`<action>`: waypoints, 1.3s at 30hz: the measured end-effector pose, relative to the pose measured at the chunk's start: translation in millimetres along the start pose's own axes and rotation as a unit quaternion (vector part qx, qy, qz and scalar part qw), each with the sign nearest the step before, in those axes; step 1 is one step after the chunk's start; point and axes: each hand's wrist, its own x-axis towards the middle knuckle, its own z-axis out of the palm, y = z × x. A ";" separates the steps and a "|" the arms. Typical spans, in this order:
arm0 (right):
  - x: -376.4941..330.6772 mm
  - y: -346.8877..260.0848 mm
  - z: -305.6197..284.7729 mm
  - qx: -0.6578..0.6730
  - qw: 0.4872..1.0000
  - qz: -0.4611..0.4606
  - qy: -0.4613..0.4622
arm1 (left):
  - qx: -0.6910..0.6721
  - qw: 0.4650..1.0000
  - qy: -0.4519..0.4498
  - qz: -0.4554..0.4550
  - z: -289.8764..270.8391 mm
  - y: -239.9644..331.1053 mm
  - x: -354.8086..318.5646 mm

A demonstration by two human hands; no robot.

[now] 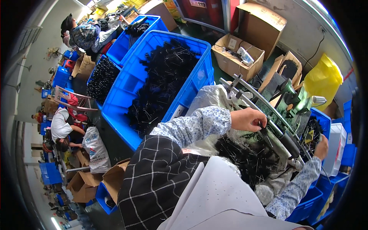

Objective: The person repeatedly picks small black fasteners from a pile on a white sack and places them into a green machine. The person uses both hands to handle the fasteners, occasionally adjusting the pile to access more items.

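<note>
My left hand (248, 119) is closed in a pinch on a small black wire brush (263, 129), beside the metal rails of a bench machine (264, 111). Below it, a heap of black wire brushes (249, 161) with thin metal stems lies on a pale plastic sheet (207, 100) in front of me. My right hand (322, 148) is at the far end of the machine, next to a blue bin (321, 115) with more black pieces inside. Its fingers are bent together, and what they hold is too dark and small to make out.
A large blue crate (124, 92) full of black wire brushes stands to my left. Cardboard boxes (239, 57) and a yellow bag (324, 78) are beyond the machine. A white tub (336, 147) stands at the right. Two people (63, 124) work farther left, near a white sack (96, 149).
</note>
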 end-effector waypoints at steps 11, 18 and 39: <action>-137.9 -247.2 -104.3 0.541 0.778 -0.008 -0.317 | -0.037 0.994 0.049 0.094 64.0 8.1 27.8; -92.5 -179.2 -57.3 0.180 0.983 -0.045 0.009 | 0.135 0.981 -0.140 -0.024 45.1 -41.9 -26.1; -34.9 -169.4 -3.1 0.002 0.998 -0.029 0.064 | 0.180 0.888 -0.364 -0.217 35.8 -41.1 -44.2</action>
